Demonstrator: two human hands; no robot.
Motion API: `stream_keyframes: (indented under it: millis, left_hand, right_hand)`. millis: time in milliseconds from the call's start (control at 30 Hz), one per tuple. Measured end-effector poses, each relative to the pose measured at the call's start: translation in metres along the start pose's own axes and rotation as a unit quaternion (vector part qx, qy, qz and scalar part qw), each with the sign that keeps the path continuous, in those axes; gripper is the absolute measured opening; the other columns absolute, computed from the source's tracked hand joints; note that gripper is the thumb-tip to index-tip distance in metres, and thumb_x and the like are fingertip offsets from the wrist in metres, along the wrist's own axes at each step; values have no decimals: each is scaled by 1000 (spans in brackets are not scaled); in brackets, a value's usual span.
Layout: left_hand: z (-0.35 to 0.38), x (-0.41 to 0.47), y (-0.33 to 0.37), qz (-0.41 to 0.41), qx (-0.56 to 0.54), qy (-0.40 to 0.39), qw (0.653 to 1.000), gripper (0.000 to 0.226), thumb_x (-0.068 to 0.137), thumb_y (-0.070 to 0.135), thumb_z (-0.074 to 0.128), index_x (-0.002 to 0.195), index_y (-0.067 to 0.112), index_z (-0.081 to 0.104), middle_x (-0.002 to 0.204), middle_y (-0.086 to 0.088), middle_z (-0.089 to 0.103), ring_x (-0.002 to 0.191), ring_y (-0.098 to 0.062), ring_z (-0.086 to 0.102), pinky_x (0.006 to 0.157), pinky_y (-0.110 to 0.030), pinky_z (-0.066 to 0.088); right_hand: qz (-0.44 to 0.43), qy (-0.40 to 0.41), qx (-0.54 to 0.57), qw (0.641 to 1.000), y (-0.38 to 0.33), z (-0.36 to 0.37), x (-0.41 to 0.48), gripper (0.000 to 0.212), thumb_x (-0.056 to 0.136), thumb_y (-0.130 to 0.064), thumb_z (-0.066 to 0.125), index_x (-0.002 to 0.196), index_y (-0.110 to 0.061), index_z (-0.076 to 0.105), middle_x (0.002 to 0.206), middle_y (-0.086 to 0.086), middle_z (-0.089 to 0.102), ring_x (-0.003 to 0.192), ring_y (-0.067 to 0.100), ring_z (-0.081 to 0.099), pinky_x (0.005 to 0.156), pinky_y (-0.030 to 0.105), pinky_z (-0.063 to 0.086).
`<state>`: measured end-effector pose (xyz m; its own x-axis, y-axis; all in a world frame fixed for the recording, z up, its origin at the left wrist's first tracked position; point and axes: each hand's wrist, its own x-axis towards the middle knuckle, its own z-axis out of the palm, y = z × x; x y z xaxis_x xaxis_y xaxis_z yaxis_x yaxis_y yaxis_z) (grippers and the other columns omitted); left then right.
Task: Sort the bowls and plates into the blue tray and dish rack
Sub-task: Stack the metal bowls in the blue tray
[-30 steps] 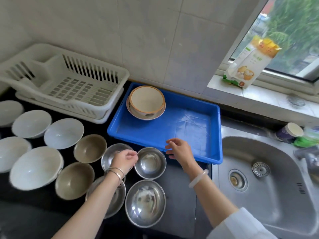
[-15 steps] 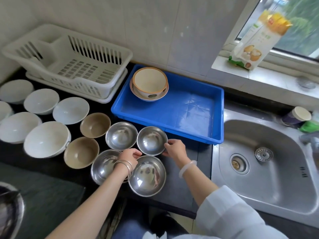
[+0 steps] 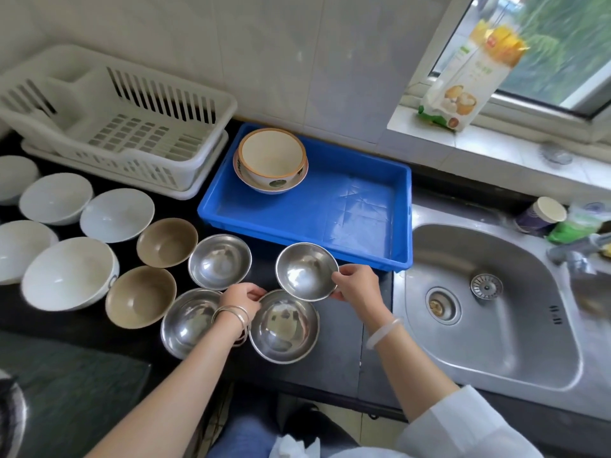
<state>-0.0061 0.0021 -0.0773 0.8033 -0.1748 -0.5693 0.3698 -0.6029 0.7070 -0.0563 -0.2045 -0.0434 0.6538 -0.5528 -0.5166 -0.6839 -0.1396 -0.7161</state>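
The left hand (image 3: 240, 300) and its wrist bangles cover the right part of a shiny round steel bowl (image 3: 186, 322), so whether its fingertips touch the neighbouring steel bowl's rim cannot be told. The shallow patterned ceramic plate (image 3: 291, 186) in the blue plastic tray (image 3: 347, 226) is mostly hidden under a cream bowl with an orange rim (image 3: 271, 157). Two white ceramic bowls (image 3: 15, 175) are cut off by the left edge, and the items beside the steel sink (image 3: 496, 312) at the right edge are blurred.

Dark bench (image 3: 334, 352) in front of me carries white dish rack (image 3: 132, 127), blue tray (image 3: 330, 226), white bowls (image 3: 66, 272), two brown bowls (image 3: 167, 241), three steel bowls (image 3: 220, 261).
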Motion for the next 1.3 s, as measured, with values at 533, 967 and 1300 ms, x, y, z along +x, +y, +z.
stream_keyframes:
  millis: [533, 967, 1300]
  left_hand:
    - [15, 19, 9, -80, -296, -63, 950, 19, 92, 6, 51, 109, 5, 60, 85, -5, 61, 77, -13, 58, 66, -24, 50]
    - [11, 22, 6, -92, -306, -134, 938, 17, 91, 3, 50, 104, 12, 57, 87, -2, 61, 75, -15, 59, 62, -30, 50]
    - [0, 18, 18, -94, -279, -175, 939, 17, 94, 13, 48, 109, 14, 56, 87, -3, 61, 77, -16, 60, 69, -31, 52]
  right_hand:
    - [-30, 51, -66, 996, 20, 1, -22, 11, 81, -15, 61, 77, -17, 71, 70, -3, 70, 60, 13, 69, 69, 31, 60]
    - [-7, 109, -35, 993, 39, 13, -17, 13, 74, -23, 77, 68, -23, 66, 65, -8, 66, 61, 5, 60, 54, 11, 42]
    - [132, -55, 173, 975, 42, 17, -15, 25, 92, -23, 60, 113, -10, 67, 83, 4, 72, 64, 16, 69, 62, 30, 60]
